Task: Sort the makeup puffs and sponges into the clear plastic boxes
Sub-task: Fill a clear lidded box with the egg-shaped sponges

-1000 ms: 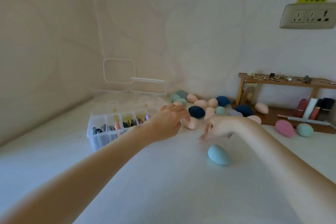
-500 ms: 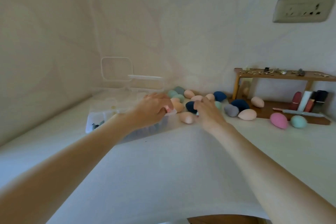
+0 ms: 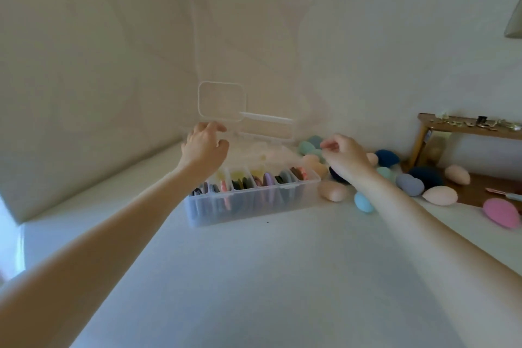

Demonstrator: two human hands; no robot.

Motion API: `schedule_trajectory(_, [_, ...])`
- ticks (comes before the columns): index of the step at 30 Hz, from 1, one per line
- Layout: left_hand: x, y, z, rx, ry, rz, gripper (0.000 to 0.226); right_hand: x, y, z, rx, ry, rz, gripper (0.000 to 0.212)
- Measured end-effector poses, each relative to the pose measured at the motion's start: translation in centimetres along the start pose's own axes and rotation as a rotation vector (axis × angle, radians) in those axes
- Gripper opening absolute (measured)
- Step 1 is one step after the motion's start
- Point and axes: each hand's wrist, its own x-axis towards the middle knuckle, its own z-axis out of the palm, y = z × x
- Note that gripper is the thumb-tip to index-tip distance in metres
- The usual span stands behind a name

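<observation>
Clear box (image 3: 251,200) lid may snap shut if the loosely curled left hand (image 3: 204,147) slips; right hand (image 3: 343,157) seemingly pinches nothing.

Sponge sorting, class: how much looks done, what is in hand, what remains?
Done: the divided box holds flat puffs. In hand: nothing visible; the left hand reaches towards a clear lid, the right hand hovers over the pile. Left: many egg-shaped sponges lie loose on the table.
</observation>
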Motion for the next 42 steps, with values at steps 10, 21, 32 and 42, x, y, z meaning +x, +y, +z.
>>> schedule_trajectory(10, [1.3,-5.3,-0.4,-0.909,-0.094,-0.703,0.040,3.7,-3.1,6.1,0.234,-0.237,0.352,0.053])
schedule_trajectory(21, [0.2,-4.6,-4.7,-0.937,0.053,-0.103,0.062,2.7,-4.2,4.1,0.777,-0.014,0.222,0.046])
schedule_trajectory(32, [-2.9,-2.5,-3.9,0.104,-0.529,0.317,0.021,-2.7,-7.3,0.7,-0.489,-0.589,-0.322,0.044])
schedule_trajectory(42, [-3.2,-5.6,-4.7,0.129,-0.496,0.372,0.045,-3.4,-6.8,3.5,-0.605,-0.431,-0.459,0.042])
